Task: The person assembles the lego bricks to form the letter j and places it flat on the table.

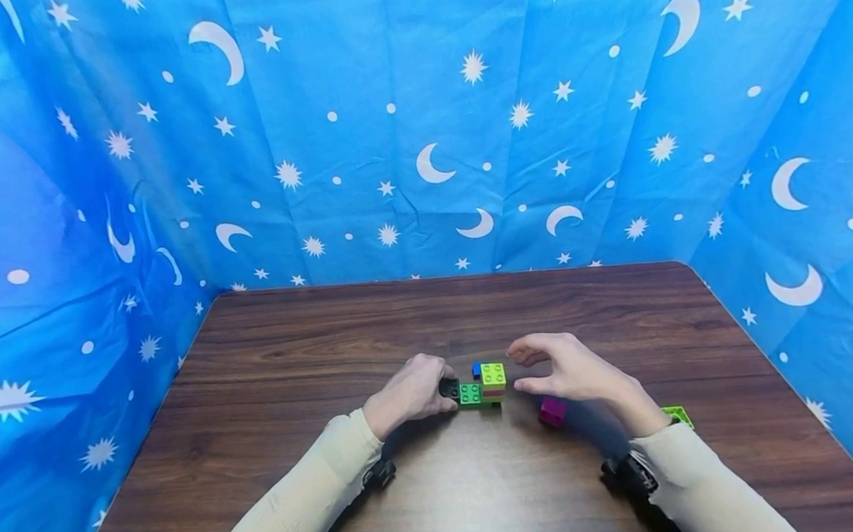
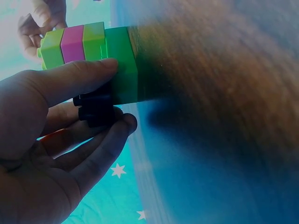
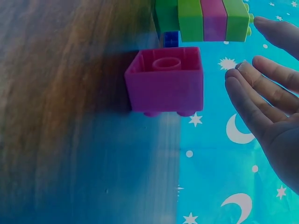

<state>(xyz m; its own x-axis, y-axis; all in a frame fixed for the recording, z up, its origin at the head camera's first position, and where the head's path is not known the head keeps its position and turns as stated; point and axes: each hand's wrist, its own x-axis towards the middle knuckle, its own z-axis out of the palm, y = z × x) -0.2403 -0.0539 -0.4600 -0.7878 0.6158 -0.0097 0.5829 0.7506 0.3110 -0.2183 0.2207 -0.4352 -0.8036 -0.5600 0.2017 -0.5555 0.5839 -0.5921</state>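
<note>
My left hand (image 1: 411, 391) holds the black brick (image 2: 96, 108) at the left end of a joined block build, thumb on one side and fingers on the other. A green base brick (image 1: 470, 393) joins it, and a stack of lime (image 1: 493, 373), pink (image 2: 73, 44) and lime bricks rises at the right end. Behind the stack a blue brick (image 1: 476, 370) shows. My right hand (image 1: 576, 369) hovers just right of the stack with fingers apart, holding nothing. Beneath it, a loose magenta brick (image 3: 164, 90) lies on its side on the table.
A lime green brick (image 1: 677, 417) lies farther right on the wooden table (image 1: 311, 333), partly hidden by the right wrist. Blue cloth (image 1: 357, 146) with moons and stars stands behind the table and along both sides.
</note>
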